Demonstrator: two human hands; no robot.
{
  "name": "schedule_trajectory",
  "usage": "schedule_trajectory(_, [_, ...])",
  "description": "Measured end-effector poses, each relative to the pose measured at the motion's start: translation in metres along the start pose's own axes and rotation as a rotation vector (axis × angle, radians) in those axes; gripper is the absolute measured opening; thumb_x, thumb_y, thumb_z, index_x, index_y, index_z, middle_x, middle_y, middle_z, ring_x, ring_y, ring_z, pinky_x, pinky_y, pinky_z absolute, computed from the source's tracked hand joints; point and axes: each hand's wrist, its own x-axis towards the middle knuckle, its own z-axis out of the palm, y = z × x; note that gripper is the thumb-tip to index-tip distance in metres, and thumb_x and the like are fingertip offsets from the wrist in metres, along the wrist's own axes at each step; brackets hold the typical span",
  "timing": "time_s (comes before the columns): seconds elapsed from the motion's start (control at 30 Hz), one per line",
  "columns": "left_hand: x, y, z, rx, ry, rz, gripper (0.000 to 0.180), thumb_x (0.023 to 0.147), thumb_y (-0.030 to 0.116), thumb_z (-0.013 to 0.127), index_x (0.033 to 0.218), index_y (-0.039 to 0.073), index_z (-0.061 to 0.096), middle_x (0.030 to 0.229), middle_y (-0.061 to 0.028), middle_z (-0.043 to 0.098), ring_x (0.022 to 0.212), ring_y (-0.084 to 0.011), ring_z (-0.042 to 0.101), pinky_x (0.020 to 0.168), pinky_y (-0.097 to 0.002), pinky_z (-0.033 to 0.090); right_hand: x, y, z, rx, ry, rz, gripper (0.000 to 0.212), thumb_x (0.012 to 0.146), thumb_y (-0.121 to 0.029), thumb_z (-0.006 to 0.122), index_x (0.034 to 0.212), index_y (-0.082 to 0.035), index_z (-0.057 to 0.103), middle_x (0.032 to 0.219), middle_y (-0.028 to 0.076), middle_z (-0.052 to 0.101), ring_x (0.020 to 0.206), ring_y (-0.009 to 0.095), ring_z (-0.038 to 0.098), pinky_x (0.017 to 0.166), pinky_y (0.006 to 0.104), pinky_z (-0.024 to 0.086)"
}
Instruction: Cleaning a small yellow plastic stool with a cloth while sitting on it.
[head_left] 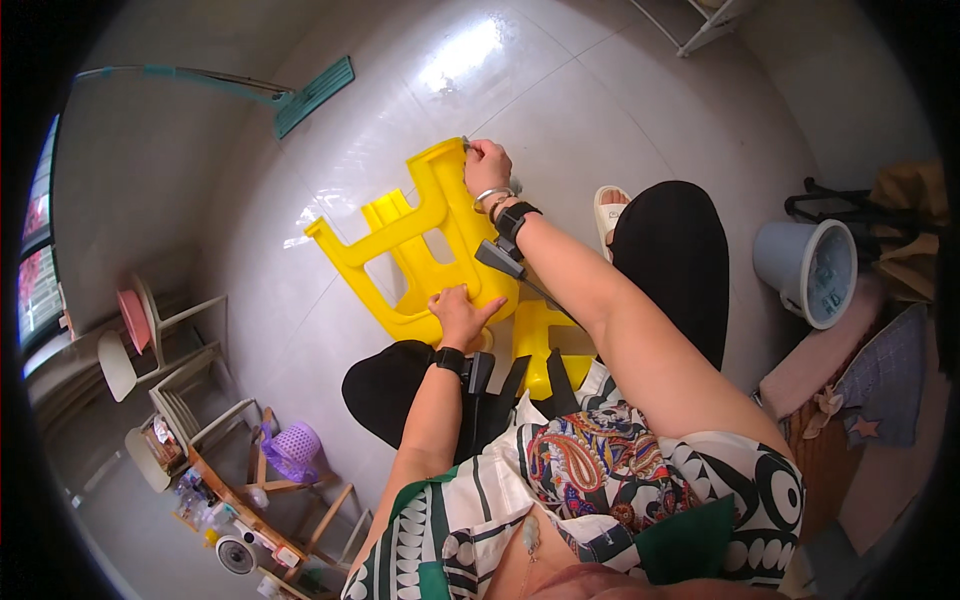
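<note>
A yellow plastic stool (440, 255) lies tipped over in front of me, its legs toward the far left. My left hand (460, 315) holds its near side, thumb spread away from the fingers. At the far end of one leg, my right hand (487, 167) is closed, fingers bent against the plastic. A bit of something grey (467, 144) peeks out by those fingertips; its kind is hidden. Between my thighs shows more yellow plastic, apparently a second stool (540, 345) under me. Both wrists wear black straps with small dark devices.
A teal flat mop (315, 97) leans at the far left. Chairs (180, 400), a purple basket (291, 450) and a cluttered wooden shelf (235, 490) line the left. On the right stands a grey-blue bucket (790, 262) beside fabric-covered things. Pale tiles (580, 120) cover the floor.
</note>
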Motion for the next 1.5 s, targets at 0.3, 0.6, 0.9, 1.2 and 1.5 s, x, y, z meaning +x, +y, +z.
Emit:
schedule_trajectory(0.3, [-0.004, -0.008, 0.002, -0.002, 0.002, -0.007, 0.064, 0.061, 0.063, 0.063, 0.079, 0.002, 0.059, 0.080, -0.0158, 0.058, 0.083, -0.0291, 0.053, 0.085, -0.0449, 0.027, -0.001, -0.013, -0.010, 0.051, -0.057, -0.371, 0.011, 0.074, -0.006, 0.056, 0.080, -0.003, 0.065, 0.083, 0.013, 0.059, 0.078, 0.030, 0.057, 0.070, 0.0354, 0.047])
schedule_trajectory(0.6, [-0.003, -0.009, 0.003, 0.003, 0.027, -0.018, 0.063, 0.061, 0.063, 0.064, 0.077, 0.003, 0.059, 0.079, -0.0147, 0.058, 0.082, -0.0285, 0.054, 0.083, -0.0445, 0.027, -0.003, -0.029, -0.016, -0.198, -0.221, -0.526, 0.016, 0.079, -0.007, 0.048, 0.085, -0.005, 0.063, 0.088, 0.011, 0.057, 0.087, 0.029, 0.054, 0.074, 0.0358, 0.045])
schedule_trajectory(0.9, [-0.001, -0.008, 0.003, 0.022, 0.070, -0.002, 0.062, 0.060, 0.062, 0.066, 0.074, 0.001, 0.057, 0.077, -0.0164, 0.057, 0.079, -0.0312, 0.053, 0.079, -0.0413, 0.029, -0.015, -0.041, -0.007, -0.215, -0.289, -0.800, 0.014, 0.079, -0.005, 0.048, 0.088, -0.004, 0.059, 0.087, 0.010, 0.056, 0.086, 0.028, 0.054, 0.072, 0.0344, 0.046])
schedule_trajectory(1.2, [0.001, -0.004, 0.003, 0.011, 0.025, -0.019, 0.064, 0.060, 0.064, 0.064, 0.077, 0.002, 0.059, 0.080, -0.0154, 0.058, 0.083, -0.0287, 0.054, 0.084, -0.0436, 0.027, -0.011, 0.007, 0.002, 0.063, 0.038, -0.142, 0.015, 0.077, -0.011, 0.055, 0.085, -0.002, 0.063, 0.086, 0.016, 0.060, 0.076, 0.030, 0.058, 0.070, 0.0342, 0.047])
schedule_trajectory(1.5, [0.000, -0.006, 0.000, 0.016, -0.013, -0.031, 0.064, 0.061, 0.064, 0.063, 0.077, 0.002, 0.059, 0.079, -0.0148, 0.058, 0.083, -0.0287, 0.053, 0.084, -0.0435, 0.027, -0.011, 0.001, -0.003, 0.024, -0.120, -0.263, 0.016, 0.079, -0.011, 0.056, 0.089, -0.002, 0.065, 0.086, 0.011, 0.060, 0.079, 0.026, 0.059, 0.070, 0.0319, 0.047])
